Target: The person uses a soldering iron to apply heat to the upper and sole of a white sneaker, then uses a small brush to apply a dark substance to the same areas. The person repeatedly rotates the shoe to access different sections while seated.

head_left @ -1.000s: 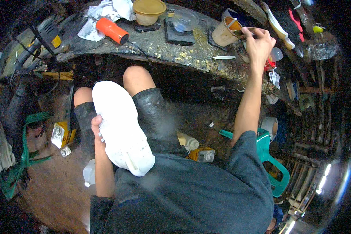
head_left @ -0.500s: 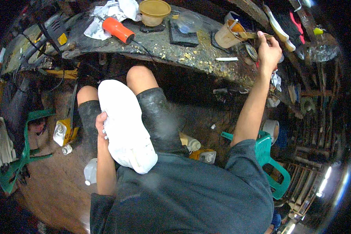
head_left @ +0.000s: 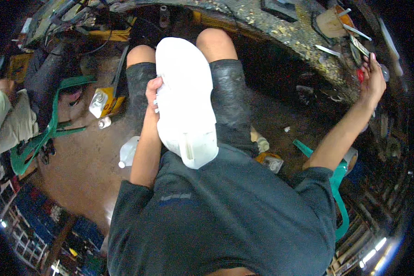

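My left hand [head_left: 152,94] is closed round the edge of a white shoe [head_left: 186,87], held above my lap with its pale sole facing up and its heel toward me. Laces show beside the thumb. Out at the right, my right hand [head_left: 372,83] pinches the end of a flat, light-coloured stick with dark print [head_left: 359,46]; whether it ends in bristles is hidden. The stick's far end is close to a stained beige cup [head_left: 330,24] with orange-brown stuff inside. A pale thin stick [head_left: 357,32] leans by the cup's rim.
The workbench [head_left: 280,39] is spotted with yellowish crumbs and carries a white strip [head_left: 327,50]. Green plastic chairs stand left [head_left: 55,110] and right [head_left: 339,198]. On the floor are a yellow-labelled bottle [head_left: 106,103] and a white jug [head_left: 129,152]. Another person's arm [head_left: 0,108] shows far left.
The view has shifted, so bench and cup sit higher and further right. The flat stick has come out of the cup in my right hand. My left hand still holds the shoe.
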{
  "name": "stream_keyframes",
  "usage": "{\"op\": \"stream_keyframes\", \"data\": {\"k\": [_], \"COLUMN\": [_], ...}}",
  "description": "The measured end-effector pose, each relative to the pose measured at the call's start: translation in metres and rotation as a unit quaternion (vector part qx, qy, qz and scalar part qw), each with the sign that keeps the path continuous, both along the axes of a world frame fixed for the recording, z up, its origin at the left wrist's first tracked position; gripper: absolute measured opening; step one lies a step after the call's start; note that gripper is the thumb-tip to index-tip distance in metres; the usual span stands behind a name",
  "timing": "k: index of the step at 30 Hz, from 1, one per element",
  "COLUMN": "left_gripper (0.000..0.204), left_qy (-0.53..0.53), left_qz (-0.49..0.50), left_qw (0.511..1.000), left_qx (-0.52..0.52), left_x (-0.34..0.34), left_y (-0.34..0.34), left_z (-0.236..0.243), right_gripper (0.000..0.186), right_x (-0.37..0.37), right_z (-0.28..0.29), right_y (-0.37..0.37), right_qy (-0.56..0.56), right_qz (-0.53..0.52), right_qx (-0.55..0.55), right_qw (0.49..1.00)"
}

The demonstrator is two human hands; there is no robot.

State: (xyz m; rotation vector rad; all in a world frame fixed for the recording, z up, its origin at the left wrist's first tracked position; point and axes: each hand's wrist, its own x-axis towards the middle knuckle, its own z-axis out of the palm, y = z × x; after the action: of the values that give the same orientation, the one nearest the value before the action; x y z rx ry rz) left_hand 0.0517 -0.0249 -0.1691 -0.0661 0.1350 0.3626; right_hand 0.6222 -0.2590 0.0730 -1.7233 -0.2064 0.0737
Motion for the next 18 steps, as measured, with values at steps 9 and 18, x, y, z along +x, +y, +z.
{"op": "stream_keyframes", "data": {"k": [9, 18], "left_gripper": [0.095, 0.101], "left_qy": [0.005, -0.001], "left_qz": [-0.002, 0.038], "left_qw": [0.998, 0.997], "left_qx": [0.058, 0.073], "left_x": [0.011, 0.011], "left_y": [-0.005, -0.006], "left_z": [0.024, 0.009], "right_gripper": [0.03, 0.017], "right_x": [-0.223, -0.322], "right_z": [-0.082, -0.14], "right_y": [0.032, 0.126], "right_qy": [0.198, 0.145], "right_qz": [0.324, 0.32], "right_qx": [0.109, 0.105], "right_qw": [0.919, 0.93]}}
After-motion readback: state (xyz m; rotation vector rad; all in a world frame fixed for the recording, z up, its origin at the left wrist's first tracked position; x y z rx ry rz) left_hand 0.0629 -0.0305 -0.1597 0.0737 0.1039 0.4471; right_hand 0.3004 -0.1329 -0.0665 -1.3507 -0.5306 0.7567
